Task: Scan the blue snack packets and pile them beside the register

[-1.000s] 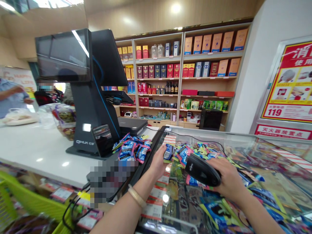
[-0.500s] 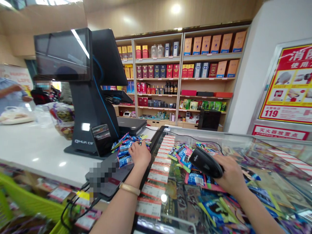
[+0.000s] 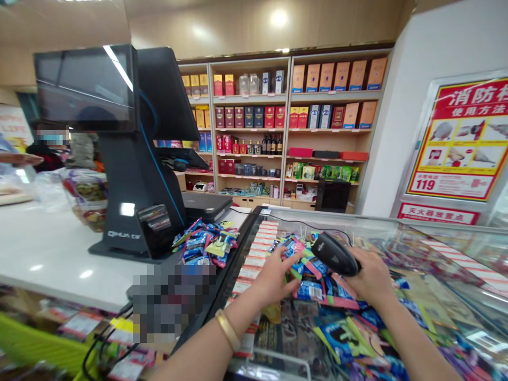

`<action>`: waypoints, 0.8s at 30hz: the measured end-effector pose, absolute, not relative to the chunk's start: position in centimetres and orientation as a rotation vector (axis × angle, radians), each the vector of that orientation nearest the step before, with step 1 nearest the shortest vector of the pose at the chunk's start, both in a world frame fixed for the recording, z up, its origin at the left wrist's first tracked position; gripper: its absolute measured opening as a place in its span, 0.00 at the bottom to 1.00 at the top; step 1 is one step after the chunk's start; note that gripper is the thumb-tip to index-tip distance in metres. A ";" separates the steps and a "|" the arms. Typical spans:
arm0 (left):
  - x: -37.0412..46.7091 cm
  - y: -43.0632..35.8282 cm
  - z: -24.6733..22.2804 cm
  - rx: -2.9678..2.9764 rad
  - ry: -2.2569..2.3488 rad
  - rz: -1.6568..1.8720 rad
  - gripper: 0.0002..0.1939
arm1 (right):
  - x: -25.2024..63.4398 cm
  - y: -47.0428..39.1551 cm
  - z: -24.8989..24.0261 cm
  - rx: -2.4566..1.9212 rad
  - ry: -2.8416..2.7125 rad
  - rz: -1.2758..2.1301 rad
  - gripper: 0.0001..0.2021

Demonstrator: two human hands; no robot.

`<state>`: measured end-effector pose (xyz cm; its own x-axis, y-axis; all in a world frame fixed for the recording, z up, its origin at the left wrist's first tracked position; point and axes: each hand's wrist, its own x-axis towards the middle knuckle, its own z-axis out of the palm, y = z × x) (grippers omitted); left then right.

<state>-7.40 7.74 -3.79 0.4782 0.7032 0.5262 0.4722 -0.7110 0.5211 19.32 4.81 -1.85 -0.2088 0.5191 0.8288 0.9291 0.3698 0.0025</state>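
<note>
A black barcode scanner is gripped in my right hand, its head pointing left above small blue, pink and green packets on the glass display counter. My left hand, a gold bangle on its wrist, has its fingers spread at the left edge of those packets and holds nothing. A second heap of similar packets lies to the left, beside the base of the black register. More packets lie on the glass nearer to me.
A white counter runs left, bearing a bag of packaged food. Dark cables hang at its front edge above a green basket. A person is at the far left. Shelves of boxes stand behind.
My left hand has left the heap near the register and moved right to the packets on the glass, fingers now spread. The scanner has shifted slightly, and the view has turned a little right.
</note>
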 end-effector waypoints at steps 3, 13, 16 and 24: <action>-6.9 7.3 -4.1 2.523 1.020 0.894 0.33 | 19.4 5.0 -2.0 -1.244 -1.878 -0.671 0.16; -6.4 7.2 -4.1 2.306 1.218 1.033 0.26 | 18.8 4.7 -1.7 -1.223 -1.929 -0.640 0.16; -6.5 7.2 -3.9 2.182 1.289 1.118 0.19 | 18.8 4.7 -1.7 -1.217 -1.942 -0.638 0.15; -7.8 8.9 -3.5 1.356 0.968 1.388 0.14 | 18.1 4.1 -1.1 -1.190 -2.017 -0.549 0.11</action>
<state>-7.78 8.85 -3.54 0.0481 0.9653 0.2568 -0.0932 -0.2517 0.9633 18.11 4.09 -1.08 -0.3145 0.5691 0.7598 0.8757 0.4828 0.0009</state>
